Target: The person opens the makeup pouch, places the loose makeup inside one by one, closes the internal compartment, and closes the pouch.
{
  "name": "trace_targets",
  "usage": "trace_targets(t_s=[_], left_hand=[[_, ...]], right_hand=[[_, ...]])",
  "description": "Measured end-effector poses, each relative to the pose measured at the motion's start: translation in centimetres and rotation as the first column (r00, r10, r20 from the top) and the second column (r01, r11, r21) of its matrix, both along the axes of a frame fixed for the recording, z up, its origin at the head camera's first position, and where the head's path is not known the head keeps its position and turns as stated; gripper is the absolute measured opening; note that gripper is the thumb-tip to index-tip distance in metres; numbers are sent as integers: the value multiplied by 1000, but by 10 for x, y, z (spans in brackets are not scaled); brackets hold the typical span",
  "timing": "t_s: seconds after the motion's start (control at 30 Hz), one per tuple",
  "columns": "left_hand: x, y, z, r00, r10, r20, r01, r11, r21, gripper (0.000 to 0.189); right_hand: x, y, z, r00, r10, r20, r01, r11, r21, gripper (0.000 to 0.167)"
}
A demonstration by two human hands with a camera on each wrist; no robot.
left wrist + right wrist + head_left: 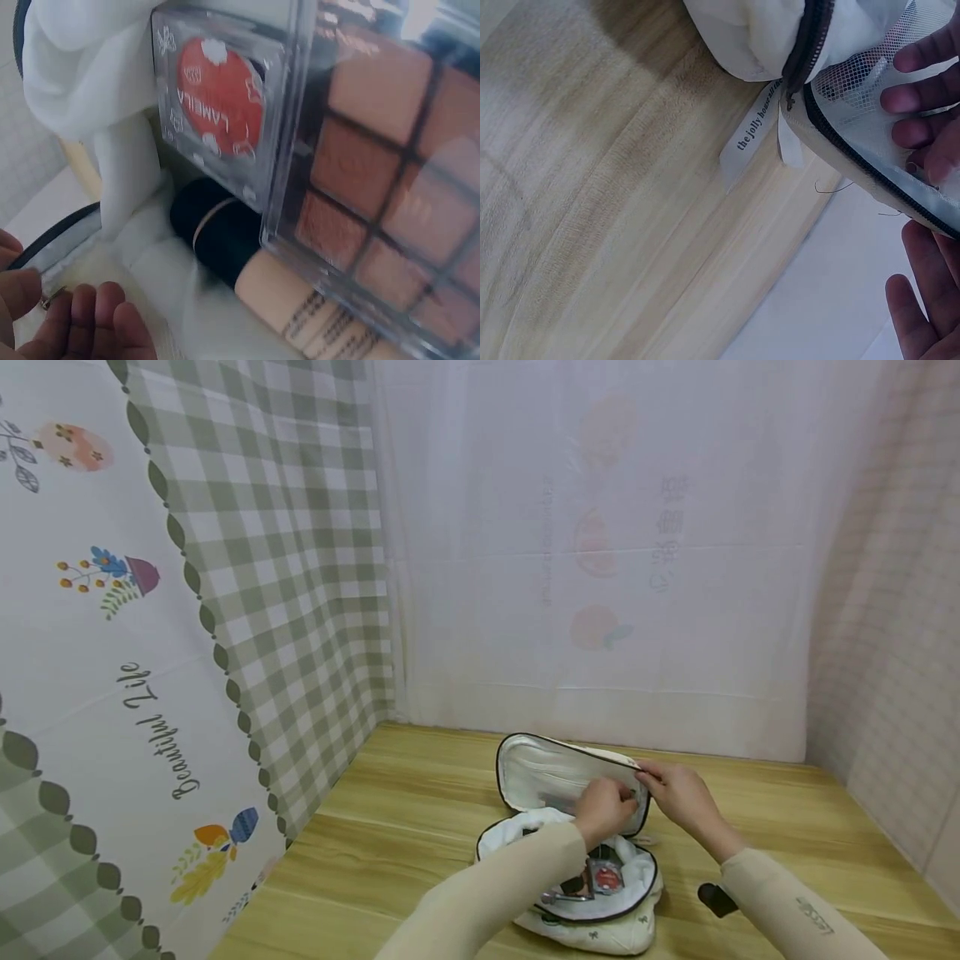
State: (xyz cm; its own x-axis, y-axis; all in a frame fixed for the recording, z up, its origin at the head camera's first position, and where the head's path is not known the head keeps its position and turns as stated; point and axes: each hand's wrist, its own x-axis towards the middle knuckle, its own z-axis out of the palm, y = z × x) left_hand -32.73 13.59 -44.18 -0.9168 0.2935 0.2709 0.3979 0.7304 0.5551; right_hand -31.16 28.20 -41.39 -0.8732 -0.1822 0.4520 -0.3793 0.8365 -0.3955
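A cream makeup bag [630, 937] with small printed bows and dark zipper edging stands open, its lid [528, 768] raised. My right hand [678, 795] grips the lid's upper right corner between thumb and fingers. Inside the lid, at the mesh pocket [851, 94], my left hand [602, 810] has curled fingers and pinches a small gold-coloured zipper pull [49, 300], mostly covered by the fingertips. Within the bag's white lining lie a clear-lidded eyeshadow palette [364, 157], a red blush compact [217, 101] and a black-capped foundation bottle [277, 289].
The bag rests on a wood-grain table [375, 852]. A printed ribbon tag [742, 150] hangs from the zipper end. Some small black object [717, 900] shows beside the right sleeve. Patterned cloths [277, 527] hang around the table's left, back and right sides.
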Motion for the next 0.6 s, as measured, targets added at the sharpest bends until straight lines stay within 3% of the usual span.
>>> trace_targets(t_s=[0.2,0.37,0.6], left_hand=[[-1,5,-2,996,71,59,-76,994,83,14],[-2,7,-3,992,83,94,-95,987,133,10],[-2,5,-5,996,79,49,-86,982,165,9]], right_hand=[[2,-1,0,1000,6,6,-5,1000,-12,29],[2,-1,0,1000,4,3,-4,1000,-11,28],[1,1,-2,1000,-3,-5,3,1000,-11,27]])
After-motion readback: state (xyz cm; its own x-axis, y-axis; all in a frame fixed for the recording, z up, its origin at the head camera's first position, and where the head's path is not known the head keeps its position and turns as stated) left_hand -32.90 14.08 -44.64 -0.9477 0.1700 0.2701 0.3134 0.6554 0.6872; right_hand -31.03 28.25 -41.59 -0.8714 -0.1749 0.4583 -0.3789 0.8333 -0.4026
